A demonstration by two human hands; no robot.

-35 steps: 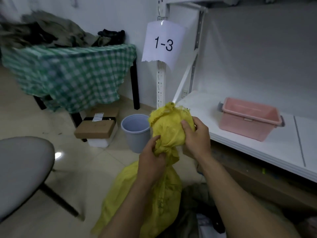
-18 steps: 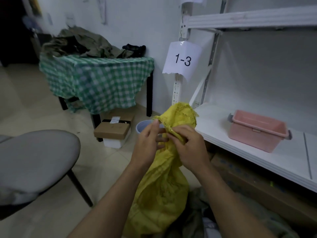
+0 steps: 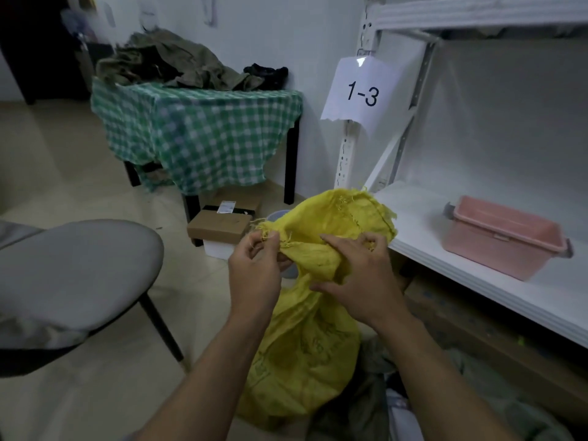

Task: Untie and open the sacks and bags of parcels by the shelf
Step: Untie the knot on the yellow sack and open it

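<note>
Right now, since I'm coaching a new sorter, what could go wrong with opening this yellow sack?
The left hand pinches the sack by its frayed rim, which may tear or shed threads if pulled hard. Only that pinch and the right hand seem to hold it up; released, it could slump onto the bucket behind.

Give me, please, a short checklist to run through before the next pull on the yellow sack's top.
1. Left hand pinches the frayed edge of the yellow sack: ok.
2. Right hand grips the bunched top: ok.
3. Tie fully undone: cannot tell, the fabric is bunched under both hands.
4. Mouth open, parcels in sight: not ok, none show.
5. Pink bin on the shelf stands apart from the sack: ok.
</note>
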